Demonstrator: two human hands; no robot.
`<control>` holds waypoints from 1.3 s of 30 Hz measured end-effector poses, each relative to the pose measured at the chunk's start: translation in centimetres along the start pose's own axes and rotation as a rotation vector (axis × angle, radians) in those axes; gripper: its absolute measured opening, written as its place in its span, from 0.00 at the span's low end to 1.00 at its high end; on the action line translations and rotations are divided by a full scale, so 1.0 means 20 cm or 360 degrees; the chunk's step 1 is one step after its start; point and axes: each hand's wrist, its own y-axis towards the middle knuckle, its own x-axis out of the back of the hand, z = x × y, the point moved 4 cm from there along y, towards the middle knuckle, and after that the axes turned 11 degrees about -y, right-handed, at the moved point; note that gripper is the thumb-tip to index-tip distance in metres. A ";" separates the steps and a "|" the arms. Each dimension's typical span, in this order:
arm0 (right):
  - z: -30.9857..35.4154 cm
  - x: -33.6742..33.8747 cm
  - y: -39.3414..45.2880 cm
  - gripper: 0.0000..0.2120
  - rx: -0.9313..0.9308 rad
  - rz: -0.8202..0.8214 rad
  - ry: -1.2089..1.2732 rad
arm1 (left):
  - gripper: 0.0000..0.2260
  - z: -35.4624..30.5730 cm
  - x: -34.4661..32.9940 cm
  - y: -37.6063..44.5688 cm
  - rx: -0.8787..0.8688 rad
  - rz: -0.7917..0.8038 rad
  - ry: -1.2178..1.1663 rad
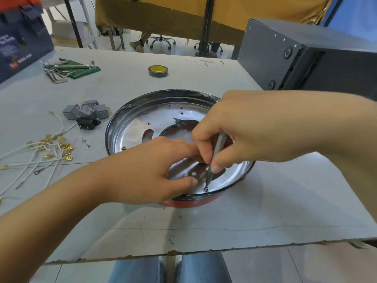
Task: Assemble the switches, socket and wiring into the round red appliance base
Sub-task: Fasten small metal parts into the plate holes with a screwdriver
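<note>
The round red appliance base (140, 111) lies open side up in the middle of the table, shiny metal inside with a black rim. My right hand (230, 127) grips a thin grey screwdriver (216, 152) held nearly upright, its tip on a small screw (206, 188) near the base's front inner edge. My left hand (155, 170) rests on the base's near rim, fingers steadying it beside the screw. Grey switches (70, 111) and a black socket (88, 121) lie left of the base. White wires with brass terminals (49, 152) are spread further left.
Loose screws (85, 141) lie between the wires and the base. A tape roll (158, 70) and hex keys on a green pouch (69, 69) sit at the back. A dark grey box (306, 62) stands at the right. The table's front edge (183, 253) is close to me.
</note>
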 end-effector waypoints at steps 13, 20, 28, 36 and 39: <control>0.00 0.00 -0.03 0.09 -0.0055 0.0170 -0.0089 | 0.12 0.01 0.00 0.01 0.0054 0.0042 -0.0015; -0.01 0.01 -0.02 0.06 -0.0027 0.0005 -0.0079 | 0.15 0.00 -0.01 0.00 0.0043 0.0047 -0.0022; -0.01 -0.03 0.02 0.08 -0.0108 -0.0137 -0.0190 | 0.16 0.01 -0.01 0.00 0.0039 0.0030 0.0008; 0.02 0.02 -0.01 0.04 0.0046 0.0026 -0.0099 | 0.13 0.01 0.00 0.00 0.0023 -0.0002 0.0042; 0.01 0.00 -0.01 0.06 -0.0021 0.0093 0.0069 | 0.14 0.01 -0.01 0.00 0.0054 0.0046 0.0015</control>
